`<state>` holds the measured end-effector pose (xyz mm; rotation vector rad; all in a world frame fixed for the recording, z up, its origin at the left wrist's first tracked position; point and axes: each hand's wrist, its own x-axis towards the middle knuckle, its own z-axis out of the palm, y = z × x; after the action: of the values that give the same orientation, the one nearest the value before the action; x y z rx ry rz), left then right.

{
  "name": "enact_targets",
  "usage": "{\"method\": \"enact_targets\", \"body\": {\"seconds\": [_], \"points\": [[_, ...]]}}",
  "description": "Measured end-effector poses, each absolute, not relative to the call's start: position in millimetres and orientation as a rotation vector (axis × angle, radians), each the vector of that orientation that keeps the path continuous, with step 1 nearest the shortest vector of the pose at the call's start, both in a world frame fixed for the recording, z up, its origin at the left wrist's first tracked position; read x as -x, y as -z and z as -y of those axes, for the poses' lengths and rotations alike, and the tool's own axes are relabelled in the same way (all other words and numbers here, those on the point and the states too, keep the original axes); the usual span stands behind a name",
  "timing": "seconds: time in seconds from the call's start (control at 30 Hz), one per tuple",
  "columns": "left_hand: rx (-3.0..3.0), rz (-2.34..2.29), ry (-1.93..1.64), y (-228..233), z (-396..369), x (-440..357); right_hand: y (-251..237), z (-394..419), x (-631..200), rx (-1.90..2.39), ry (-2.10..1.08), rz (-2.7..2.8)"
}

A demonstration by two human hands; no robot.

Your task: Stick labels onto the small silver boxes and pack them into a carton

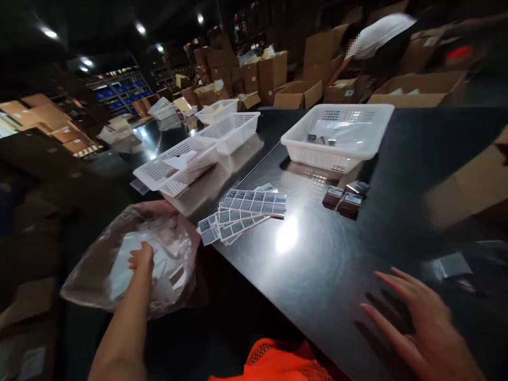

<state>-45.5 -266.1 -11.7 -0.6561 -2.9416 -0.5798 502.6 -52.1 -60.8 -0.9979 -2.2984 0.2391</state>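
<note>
Clear plastic bag (130, 259) hangs off the near-left edge of the black table (317, 264), and your left hand (141, 259) is inside it, fingers curled among white packets (119, 270). Whether it has actually closed on one, you cannot tell; the film hides the fingertips. Your right hand (420, 328) is flat and spread, palm down, just over the tabletop at near right, holding nothing.

Step in hand, as I read it: pulling a packet out of the bag. Next move calls for a firm pinch on a single packet and a clean lift past the crumpled mouth, so the rest don't drag out.

Label sheets (246, 211) lie fanned just beyond the bag, near the table edge. Small dark boxes (345, 201) sit right of them, in front of a white basket (337, 132). More white baskets (198, 153) line up behind on the left. Cardboard boxes (297, 92) stack at the far end, where another person (381, 37) bends over.
</note>
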Motion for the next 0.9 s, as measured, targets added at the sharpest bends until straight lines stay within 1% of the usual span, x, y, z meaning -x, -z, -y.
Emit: {"method": "enact_targets", "body": {"seconds": [0.07,0.13,0.23,0.37,0.47,0.6,0.73,0.9], "points": [[0.689,2.813,0.711,8,241,53,57,53,-501,0.945,-0.190,2.311],[0.843,2.689,0.807,0,205,51,61,53,-500,0.928,-0.198,2.323],[1.352,2.560,0.836,-9,137,23,73,53,-499,0.940,-0.292,2.309],[2.054,2.465,0.599,-3,38,-32,80,57,-496,0.935,-0.471,2.273],[2.221,2.478,0.354,2,-16,-63,72,62,-496,0.981,-0.588,2.283],[2.160,2.479,0.120,-5,-41,-81,60,62,-499,1.041,-0.688,2.259],[2.089,2.379,0.093,-17,-45,-78,61,55,-503,1.079,-0.717,2.176],[2.259,2.321,0.135,-40,-50,-84,63,53,-504,1.021,-0.681,2.139]]}}
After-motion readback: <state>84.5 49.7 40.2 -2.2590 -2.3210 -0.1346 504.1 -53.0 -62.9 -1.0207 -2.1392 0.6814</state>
